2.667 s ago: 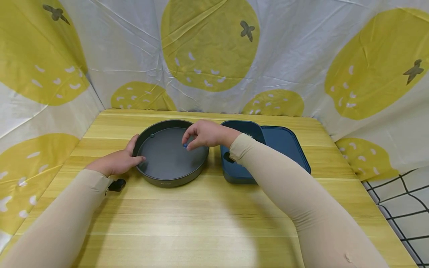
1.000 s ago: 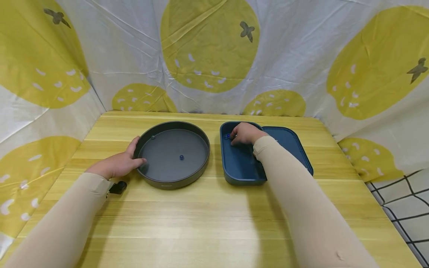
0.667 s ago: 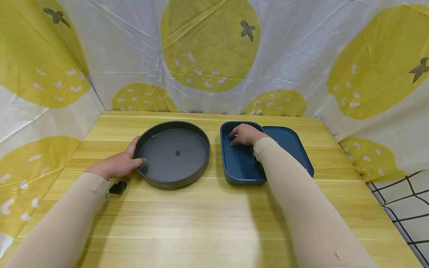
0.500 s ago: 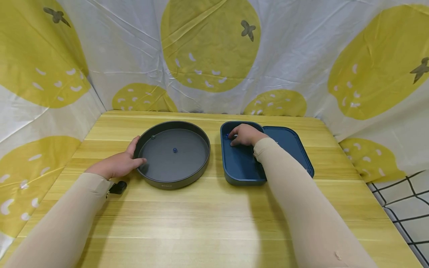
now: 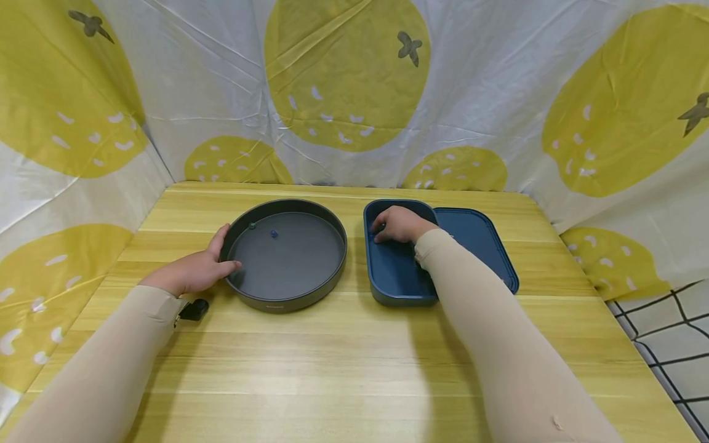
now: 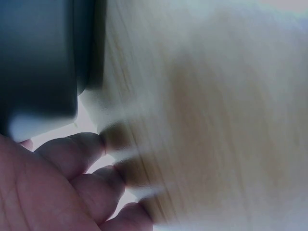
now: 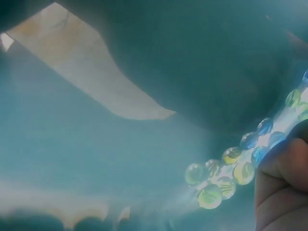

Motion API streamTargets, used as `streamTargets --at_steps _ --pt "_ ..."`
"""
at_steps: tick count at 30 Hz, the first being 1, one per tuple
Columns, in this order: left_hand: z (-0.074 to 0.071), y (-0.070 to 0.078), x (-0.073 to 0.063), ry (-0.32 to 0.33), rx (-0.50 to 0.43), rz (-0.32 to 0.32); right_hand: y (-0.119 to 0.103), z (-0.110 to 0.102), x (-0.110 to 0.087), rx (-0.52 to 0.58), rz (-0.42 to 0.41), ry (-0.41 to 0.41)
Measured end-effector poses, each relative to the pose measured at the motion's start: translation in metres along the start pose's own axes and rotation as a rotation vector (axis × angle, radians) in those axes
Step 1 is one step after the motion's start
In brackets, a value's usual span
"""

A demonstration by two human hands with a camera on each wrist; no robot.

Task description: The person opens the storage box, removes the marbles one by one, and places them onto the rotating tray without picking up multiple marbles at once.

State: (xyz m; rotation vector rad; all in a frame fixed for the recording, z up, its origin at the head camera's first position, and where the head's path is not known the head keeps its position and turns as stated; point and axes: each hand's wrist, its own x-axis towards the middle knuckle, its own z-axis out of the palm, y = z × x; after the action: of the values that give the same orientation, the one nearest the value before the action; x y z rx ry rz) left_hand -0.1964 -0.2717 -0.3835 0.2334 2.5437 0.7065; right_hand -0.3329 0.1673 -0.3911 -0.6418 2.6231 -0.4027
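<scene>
A round dark grey pan (image 5: 288, 271) stands left of centre on the table. My left hand (image 5: 194, 271) grips its left side, thumb over the rim and fingers outside; in the left wrist view those fingers (image 6: 96, 190) reach down to the table. Inside the pan are a blue marble (image 5: 274, 234) and a greenish marble (image 5: 252, 226). To the right is a blue rectangular box (image 5: 401, 277), and my right hand (image 5: 400, 224) reaches into its back part with bent fingers. Several clear marbles (image 7: 226, 187) lie beside it; I cannot tell whether it holds one.
A flat blue lid (image 5: 476, 246) lies just right of the box, partly behind the right forearm. Yellow-and-white patterned cloth (image 5: 343, 92) hangs behind the wooden table (image 5: 310, 381). Black grid lines cross a white surface (image 5: 670, 344) at the right.
My right hand has gone from over the pan into the box, then slightly left there. The blue marble, now released, has rolled back and left across the pan. My left hand stays put.
</scene>
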Motion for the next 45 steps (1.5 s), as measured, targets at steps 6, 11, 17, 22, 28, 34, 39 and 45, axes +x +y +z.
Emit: streamTargets --at_steps 6,11,17,22,28,34,39,45 --pt "0.0003 0.0009 -0.0001 0.002 -0.001 -0.003 -0.0017 0.0008 0.0007 0.011 -0.008 -0.031" --pt "0.0006 0.0026 -0.0010 0.005 -0.007 -0.002 -0.0023 0.0006 -0.0020 0.026 0.007 -0.055" --pt "0.0006 0.0024 -0.0014 0.008 -0.010 0.002 -0.0023 0.0000 -0.0042 0.056 0.013 -0.076" --pt "0.0007 0.0019 -0.0012 0.012 -0.009 0.002 0.0002 0.0021 -0.0009 0.076 0.013 -0.087" --pt "0.0015 0.0026 -0.0008 0.015 -0.024 0.003 -0.0007 0.0026 -0.0017 0.086 0.016 -0.092" --pt "0.0014 0.0028 -0.0008 0.012 -0.030 0.004 -0.0011 0.0024 -0.0020 0.084 0.015 -0.097" --pt "0.0015 0.0025 -0.0007 0.010 -0.043 0.009 -0.0017 0.0015 -0.0030 0.073 0.007 -0.088" --pt "0.0019 0.0024 -0.0010 0.011 -0.044 0.012 -0.0024 -0.0003 -0.0047 0.064 0.003 -0.080"
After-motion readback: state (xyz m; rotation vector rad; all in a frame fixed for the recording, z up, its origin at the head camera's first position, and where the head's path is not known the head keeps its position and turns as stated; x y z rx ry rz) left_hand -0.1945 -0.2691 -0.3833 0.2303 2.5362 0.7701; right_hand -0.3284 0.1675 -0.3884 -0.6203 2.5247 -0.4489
